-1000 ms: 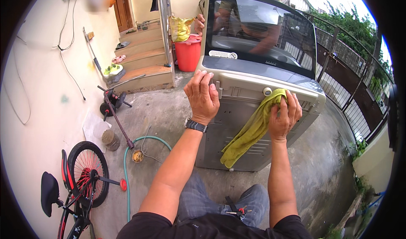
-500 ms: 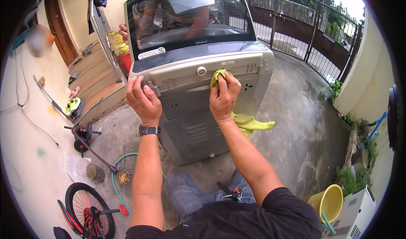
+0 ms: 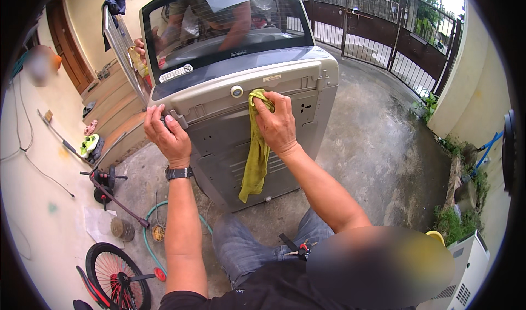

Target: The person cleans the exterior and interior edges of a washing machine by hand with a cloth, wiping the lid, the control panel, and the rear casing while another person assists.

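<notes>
In front of me stands a grey washing machine (image 3: 219, 137), its vented back panel toward me and its dark glass lid (image 3: 227, 27) raised. My right hand (image 3: 277, 124) is closed on a yellow-green cloth (image 3: 254, 165), pressing its bunched top against the pale rim beside a round fitting (image 3: 236, 91). The rest of the cloth hangs down over the back panel. At the machine's near left corner rests my left hand (image 3: 169, 138), fingers extended and thumb apart, a dark watch (image 3: 178, 173) on its wrist. Another person's fingers (image 3: 140, 50) show beside the lid's left edge.
Steps with shoes (image 3: 90, 145) rise at the left. A wheeled tool (image 3: 104, 184), a green hose (image 3: 148, 233) and a red-spoked wheel (image 3: 118, 277) lie at lower left. A dark metal gate (image 3: 378, 41) closes the far side. A blurred patch covers the lower right.
My right hand has shifted the cloth along the rim, closer to the round fitting. Its loose end has swung from right of my wrist to hang left of it. My left hand keeps to the corner.
</notes>
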{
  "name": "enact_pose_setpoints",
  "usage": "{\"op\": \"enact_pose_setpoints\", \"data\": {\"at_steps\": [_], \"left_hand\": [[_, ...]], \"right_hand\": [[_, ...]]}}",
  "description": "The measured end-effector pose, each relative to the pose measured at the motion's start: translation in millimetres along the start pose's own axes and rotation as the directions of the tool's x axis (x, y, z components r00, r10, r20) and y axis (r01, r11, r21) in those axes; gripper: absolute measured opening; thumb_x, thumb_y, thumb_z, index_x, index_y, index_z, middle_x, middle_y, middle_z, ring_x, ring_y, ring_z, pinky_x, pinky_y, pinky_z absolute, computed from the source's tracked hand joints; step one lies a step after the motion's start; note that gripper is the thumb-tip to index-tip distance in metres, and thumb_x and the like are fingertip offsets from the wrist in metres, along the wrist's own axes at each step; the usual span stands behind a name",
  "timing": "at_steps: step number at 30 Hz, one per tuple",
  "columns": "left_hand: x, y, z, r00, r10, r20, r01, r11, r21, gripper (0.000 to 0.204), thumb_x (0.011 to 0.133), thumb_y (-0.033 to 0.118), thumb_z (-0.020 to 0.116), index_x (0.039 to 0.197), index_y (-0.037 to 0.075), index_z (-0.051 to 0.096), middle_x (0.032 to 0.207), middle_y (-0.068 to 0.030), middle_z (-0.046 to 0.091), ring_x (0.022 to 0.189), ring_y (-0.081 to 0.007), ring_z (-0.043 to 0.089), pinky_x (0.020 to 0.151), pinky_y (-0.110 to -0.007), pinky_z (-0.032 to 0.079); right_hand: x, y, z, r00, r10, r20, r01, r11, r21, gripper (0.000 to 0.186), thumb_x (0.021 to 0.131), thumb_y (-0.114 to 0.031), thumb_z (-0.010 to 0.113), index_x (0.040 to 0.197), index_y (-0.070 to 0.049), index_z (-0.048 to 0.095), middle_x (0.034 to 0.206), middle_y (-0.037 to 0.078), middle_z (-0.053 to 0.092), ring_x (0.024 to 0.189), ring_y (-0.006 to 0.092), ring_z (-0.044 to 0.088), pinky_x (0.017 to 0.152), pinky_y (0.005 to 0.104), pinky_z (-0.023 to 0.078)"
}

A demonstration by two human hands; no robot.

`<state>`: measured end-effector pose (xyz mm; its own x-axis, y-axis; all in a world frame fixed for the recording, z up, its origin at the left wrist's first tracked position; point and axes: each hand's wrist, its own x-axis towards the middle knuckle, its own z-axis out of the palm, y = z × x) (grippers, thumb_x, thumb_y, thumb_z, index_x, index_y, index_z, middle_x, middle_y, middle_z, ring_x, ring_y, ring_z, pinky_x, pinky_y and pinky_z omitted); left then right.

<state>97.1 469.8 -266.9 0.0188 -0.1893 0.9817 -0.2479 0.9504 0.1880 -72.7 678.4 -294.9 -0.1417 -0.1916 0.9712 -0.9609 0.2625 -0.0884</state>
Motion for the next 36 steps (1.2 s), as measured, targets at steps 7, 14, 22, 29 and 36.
{"op": "enact_pose_setpoints", "data": {"at_steps": [7,14,22,29,36], "left_hand": [[2,-3,0,1.000,0.009,0.022,-0.010,1.000,0.022,0.031,0.102,0.012,0.052,0.130,0.002,0.062,0.140,-0.0176,0.054,0.136,-0.0354,0.049,0.117,-0.048,0.034],[-2,-6,2,0.997,0.065,0.028,-0.068,0.994,0.086,0.035,0.104,0.016,0.048,0.134,0.003,0.060,0.144,-0.0166,0.053,0.140,-0.0349,0.047,0.117,-0.049,0.033],[-6,-6,5,0.998,0.059,0.009,-0.059,0.993,0.100,0.036,0.105,0.016,0.047,0.135,0.002,0.059,0.145,-0.0169,0.052,0.140,-0.0349,0.046,0.117,-0.049,0.033],[0,-4,0,0.998,0.046,0.041,-0.048,0.997,0.054,0.035,0.104,0.016,0.049,0.135,0.001,0.059,0.146,-0.0177,0.050,0.139,-0.0350,0.045,0.117,-0.049,0.033],[-3,0,-1,0.997,0.042,0.057,-0.043,0.999,0.022,0.035,0.104,0.015,0.049,0.135,0.001,0.059,0.146,-0.0176,0.050,0.140,-0.0355,0.045,0.118,-0.048,0.033]], "right_hand": [[-9,12,-10,0.984,0.115,0.139,-0.138,0.975,0.173,0.034,0.079,-0.001,0.072,0.112,-0.007,0.073,0.119,0.011,0.058,0.105,0.0320,0.057,0.087,0.0418,0.053],[-15,-9,10,0.913,0.407,0.031,-0.378,0.814,0.441,0.036,0.081,0.003,0.068,0.117,-0.001,0.073,0.119,0.013,0.057,0.103,0.0294,0.058,0.089,0.0397,0.052],[8,-27,5,0.934,0.353,0.052,-0.353,0.889,0.291,0.041,0.081,0.001,0.067,0.121,-0.001,0.068,0.116,0.016,0.056,0.106,0.0348,0.058,0.090,0.0427,0.053],[43,17,-33,0.935,0.031,0.354,-0.053,0.997,0.051,0.026,0.082,-0.003,0.069,0.108,-0.006,0.071,0.108,0.011,0.059,0.103,0.0322,0.058,0.086,0.0427,0.054],[-14,-8,5,0.970,0.219,-0.110,-0.203,0.969,0.138,0.033,0.082,-0.001,0.071,0.115,-0.004,0.072,0.121,0.010,0.062,0.110,0.0314,0.060,0.097,0.0415,0.053]]}}
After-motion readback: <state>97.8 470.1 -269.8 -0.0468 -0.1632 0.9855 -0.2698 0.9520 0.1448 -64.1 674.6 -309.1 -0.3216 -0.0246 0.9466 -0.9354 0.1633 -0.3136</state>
